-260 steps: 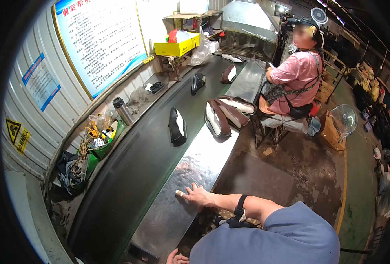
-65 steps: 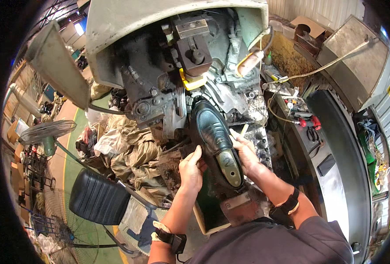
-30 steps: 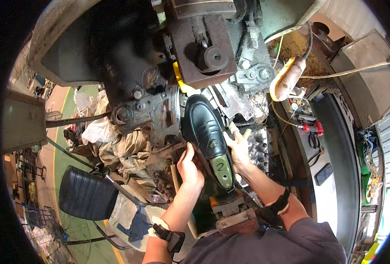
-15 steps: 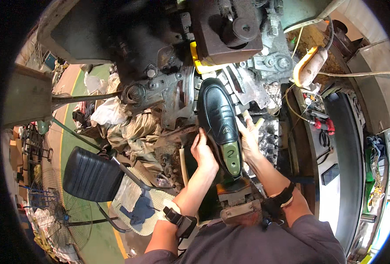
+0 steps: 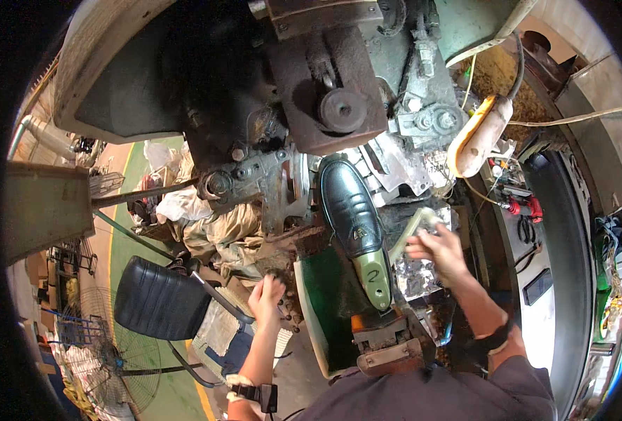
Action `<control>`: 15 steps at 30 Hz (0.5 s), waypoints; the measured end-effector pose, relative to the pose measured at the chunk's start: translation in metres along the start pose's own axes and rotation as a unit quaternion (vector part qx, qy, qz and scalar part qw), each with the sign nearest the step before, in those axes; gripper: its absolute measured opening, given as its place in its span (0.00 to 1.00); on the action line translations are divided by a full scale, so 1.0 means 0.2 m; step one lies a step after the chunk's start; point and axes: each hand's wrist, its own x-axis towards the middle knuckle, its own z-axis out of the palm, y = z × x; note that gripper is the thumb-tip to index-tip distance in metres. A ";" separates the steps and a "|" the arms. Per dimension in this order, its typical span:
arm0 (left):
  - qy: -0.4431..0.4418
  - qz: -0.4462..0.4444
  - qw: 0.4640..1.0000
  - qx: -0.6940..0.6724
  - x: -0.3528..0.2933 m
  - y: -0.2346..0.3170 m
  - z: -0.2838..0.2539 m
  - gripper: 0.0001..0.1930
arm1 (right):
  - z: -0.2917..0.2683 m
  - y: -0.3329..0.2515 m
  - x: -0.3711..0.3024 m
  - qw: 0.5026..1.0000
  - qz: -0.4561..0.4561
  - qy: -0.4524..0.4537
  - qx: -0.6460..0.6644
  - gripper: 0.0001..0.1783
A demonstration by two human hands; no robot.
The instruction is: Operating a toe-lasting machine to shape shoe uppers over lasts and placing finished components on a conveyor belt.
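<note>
A black leather loafer (image 5: 353,203) on a green shoe last (image 5: 373,281) sits toe-away in the machine, its toe among metal plates under a dark brown block (image 5: 325,91). The last's heel end rests by a metal support (image 5: 384,337). My left hand (image 5: 266,300) is off to the left, apart from the shoe, its fingers curled and blurred. To the right of the shoe, my right hand (image 5: 438,254) has its fingers apart, beside a pale bent bar (image 5: 410,231); whether it touches the bar is unclear.
A green panel with a pale edge (image 5: 312,316) stands left of the last. A black chair (image 5: 160,298) and a wire fan (image 5: 111,351) are at left. A lamp (image 5: 476,144) hangs at right, above a bench with a red tool (image 5: 527,208) and a phone (image 5: 537,286).
Both hands have come off the shoe's sides: the left moved left and nearer me, the right moved right and nearer. The shoe stays among the plates while the view has shifted.
</note>
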 end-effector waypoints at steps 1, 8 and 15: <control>0.047 0.000 0.997 0.057 0.00 -0.14 -0.20 0.15 | -0.17 0.05 0.01 0.998 -0.018 0.022 -0.051 0.43; 0.003 -0.139 0.961 0.238 -0.19 -0.85 -0.43 0.17 | -0.75 0.54 0.22 0.973 0.064 0.211 -0.063 0.39; 0.092 -0.040 0.949 0.300 -0.15 -0.65 -0.50 0.11 | -0.85 0.38 0.12 0.964 0.064 0.159 -0.202 0.55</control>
